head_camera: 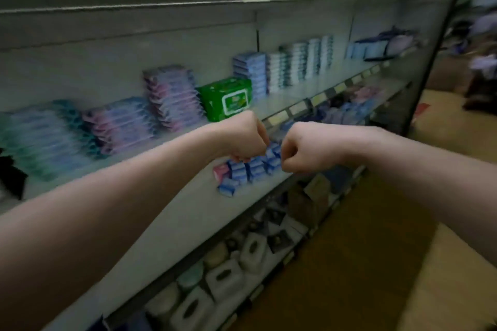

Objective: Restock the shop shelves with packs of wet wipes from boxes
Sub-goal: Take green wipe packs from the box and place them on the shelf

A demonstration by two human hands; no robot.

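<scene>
Both forearms reach to frame centre, knuckles up, fists nearly meeting. Left hand (pixel 246 140) and right hand (pixel 305 150) curl their fingers onto opposite ends of a row of small blue wipe packs (pixel 255 169). The row lies on the middle shelf (pixel 185 199), directly under the fingers.

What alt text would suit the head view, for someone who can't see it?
The left hand and right hand grip small blue packs at a shelf's front edge. Behind stand wipe stacks and a green pack; tissue boxes sit lower down.
</scene>
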